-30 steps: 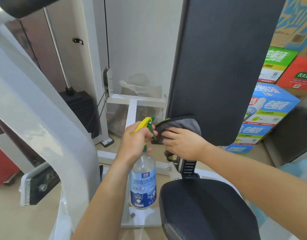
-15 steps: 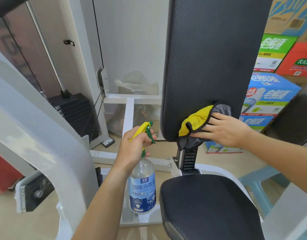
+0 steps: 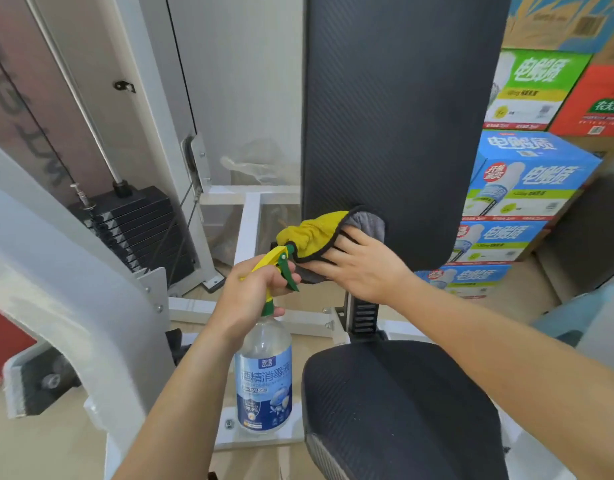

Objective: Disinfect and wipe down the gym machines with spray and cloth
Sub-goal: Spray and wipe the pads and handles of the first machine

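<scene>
Head view, close above seat pad

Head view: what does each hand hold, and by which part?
Left hand grips the spray bottle at its neck, under the trigger. Right hand presses the cloth on the backrest.

Place: I read this as a small gym that doubles as a storeroom.

Evidence, item by item:
- One white-framed weight machine, close in front of me.
- One black plate weight stack, with a chrome guide rod rising from it.
- One upright back pad and one seat pad, both in black textured covering.
- Printed cartons in blue, green and red, stacked at the right, with a bottle pictured on the blue ones.
- Pale hard floor.
- One cloudy panel behind the machine, possibly with a plastic bag behind it. It is too hazy for me to confirm.
</scene>
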A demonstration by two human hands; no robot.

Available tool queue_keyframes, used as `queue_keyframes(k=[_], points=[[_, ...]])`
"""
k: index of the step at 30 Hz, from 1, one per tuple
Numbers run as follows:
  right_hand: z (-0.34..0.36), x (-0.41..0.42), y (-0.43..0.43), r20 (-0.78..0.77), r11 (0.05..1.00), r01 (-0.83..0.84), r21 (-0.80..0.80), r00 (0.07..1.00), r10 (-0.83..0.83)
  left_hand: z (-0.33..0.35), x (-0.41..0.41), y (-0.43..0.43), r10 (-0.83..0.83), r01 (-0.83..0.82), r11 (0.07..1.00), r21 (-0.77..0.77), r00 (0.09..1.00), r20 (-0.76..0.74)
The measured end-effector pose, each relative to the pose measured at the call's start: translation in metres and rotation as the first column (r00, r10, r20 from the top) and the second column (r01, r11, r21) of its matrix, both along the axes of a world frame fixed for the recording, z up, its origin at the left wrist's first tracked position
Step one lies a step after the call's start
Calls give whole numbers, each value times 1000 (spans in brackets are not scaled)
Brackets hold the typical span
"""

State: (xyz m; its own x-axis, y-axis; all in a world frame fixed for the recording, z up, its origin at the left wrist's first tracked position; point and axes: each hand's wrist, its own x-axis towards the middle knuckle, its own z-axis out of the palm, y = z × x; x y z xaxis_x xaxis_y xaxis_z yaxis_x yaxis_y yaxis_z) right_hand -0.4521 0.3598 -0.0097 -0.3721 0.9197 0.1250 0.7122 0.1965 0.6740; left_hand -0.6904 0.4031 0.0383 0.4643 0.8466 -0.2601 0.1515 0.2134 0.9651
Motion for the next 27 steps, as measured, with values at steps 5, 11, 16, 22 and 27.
queue_keyframes(k=[5, 11, 16, 22, 27], points=[[0, 74, -63, 77, 990, 87, -114, 994, -79, 2, 26, -22, -71, 72, 997, 18, 997, -38], [-5, 146, -121, -83, 975, 215, 64, 974, -210, 8, 52, -40, -91, 92, 996, 1, 994, -60], [-5, 128, -115, -614, 873, 428, 234, 761, -209, 7, 73, -48, -136, 138, 990, 11, 984, -111], [-20, 128, -139, -942, 744, 623, 241, 336, 23, 0, 97, -56, -206, 206, 978, -11, 967, -154], [-33, 112, -166, -977, 684, 722, 105, -54, 207, -1, 111, -62, -241, 245, 969, 0, 952, -190]])
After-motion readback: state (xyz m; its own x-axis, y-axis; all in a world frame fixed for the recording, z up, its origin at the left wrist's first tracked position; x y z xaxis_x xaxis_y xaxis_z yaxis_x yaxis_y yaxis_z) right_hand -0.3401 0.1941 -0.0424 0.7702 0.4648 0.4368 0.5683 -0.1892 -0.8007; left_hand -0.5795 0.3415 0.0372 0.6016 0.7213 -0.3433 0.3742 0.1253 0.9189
